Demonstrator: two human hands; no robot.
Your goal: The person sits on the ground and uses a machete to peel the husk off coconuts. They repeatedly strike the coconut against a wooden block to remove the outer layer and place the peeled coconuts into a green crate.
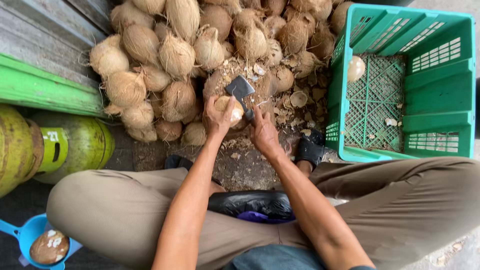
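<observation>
Nearest you: your knees in tan trousers (125, 210), spread wide, with a black plastic bag (250, 202) in your lap at 6 o'clock.

Item: left hand (218, 117), just above centre, fingers curled around a pale, partly husked coconut (230, 107), pressing it onto a chopping block (240, 82) strewn with shell chips.

Item: right hand (262, 132), just beside the left, closed on the handle of a small cleaver (240, 89); its dark blade lies against the top of the held coconut.

Item: heap of brown, fibrous coconuts (175, 55), 11 to 1 o'clock, piled behind and around the block.

Item: green plastic crate (440, 75), 2 o'clock, lattice floor mostly bare; one peeled coconut (355, 67) rests in its far left corner, a few shell bits (391, 121) nearby.

Item: black sandal (311, 146) on your right foot, touching the crate's near corner.

Item: green gas cylinder (65, 147), 9 o'clock, lying beside a green-painted ledge (45, 87).

Item: blue plastic scoop (25, 235), 8 o'clock, holding a dark coconut piece (49, 246).
</observation>
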